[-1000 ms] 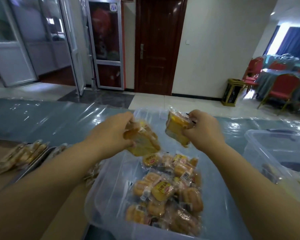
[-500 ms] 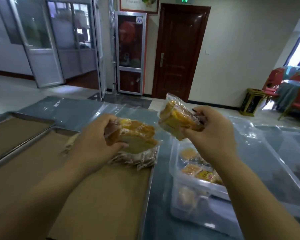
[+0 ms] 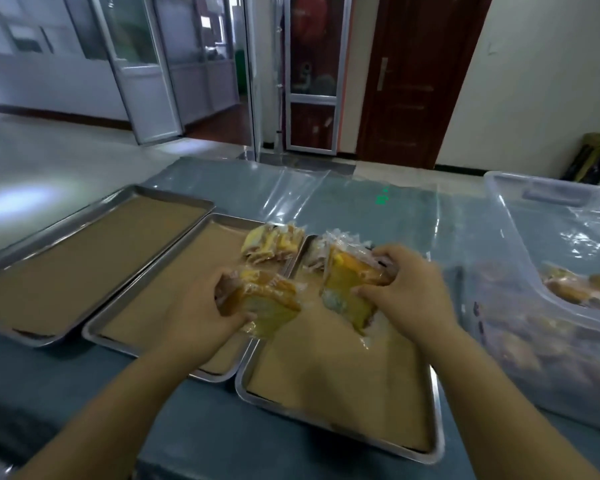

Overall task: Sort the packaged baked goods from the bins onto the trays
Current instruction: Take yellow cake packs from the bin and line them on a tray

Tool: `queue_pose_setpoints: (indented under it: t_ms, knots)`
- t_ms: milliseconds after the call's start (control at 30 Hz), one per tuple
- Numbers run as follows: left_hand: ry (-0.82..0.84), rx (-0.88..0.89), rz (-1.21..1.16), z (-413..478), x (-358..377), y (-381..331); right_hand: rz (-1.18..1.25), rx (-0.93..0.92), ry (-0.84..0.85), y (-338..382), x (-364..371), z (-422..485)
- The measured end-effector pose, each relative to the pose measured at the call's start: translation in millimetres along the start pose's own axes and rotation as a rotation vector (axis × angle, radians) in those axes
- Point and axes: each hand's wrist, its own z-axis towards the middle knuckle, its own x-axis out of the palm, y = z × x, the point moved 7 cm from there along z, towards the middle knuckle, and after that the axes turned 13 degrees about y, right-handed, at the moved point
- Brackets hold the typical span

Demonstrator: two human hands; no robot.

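Observation:
Three steel trays lined with brown paper lie side by side: a left tray (image 3: pixel 66 251), a middle tray (image 3: pixel 146 306) and a right tray (image 3: pixel 343 382). My left hand (image 3: pixel 198 313) grips a clear-wrapped yellow cake (image 3: pixel 264 303) over the seam between the middle and right trays. My right hand (image 3: pixel 409 292) grips another wrapped yellow cake (image 3: pixel 347 289) low over the right tray. Wrapped yellow cakes (image 3: pixel 270 244) lie at the middle tray's far right corner. A few pale packets (image 3: pixel 317 254) lie at the right tray's far end, partly hidden by the held cake.
A clear plastic bin (image 3: pixel 551 306) with several wrapped baked goods stands right of the trays. The table (image 3: pixel 378 216) is covered by a blue cloth under clear plastic sheet. Beyond it are a tiled floor, glass doors and a dark wooden door.
Both hands have carried their cakes left from the bin and lowered them over the trays. The view has swung left, bringing all three trays into sight.

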Motion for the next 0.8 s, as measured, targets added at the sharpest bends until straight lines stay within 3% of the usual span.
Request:
queue_pose_setpoints:
  t_ms: [167,367,667,800]
  knots:
    - [0.022,0.026,0.005,20.9,-16.3,35.5,0.008,0.057,0.101,1.8,55.5,36.4]
    - [0.079,-0.010,0.078,76.1,-46.7,90.0,0.050,0.067,0.099,13.0,105.9,92.7]
    - [-0.036,-0.188,0.044,142.6,-91.5,186.7,0.169,0.142,0.215,20.5,163.3,180.9]
    - [-0.040,-0.145,0.036,179.7,-103.5,220.8,0.259,0.242,0.268,15.6,194.5,219.4]
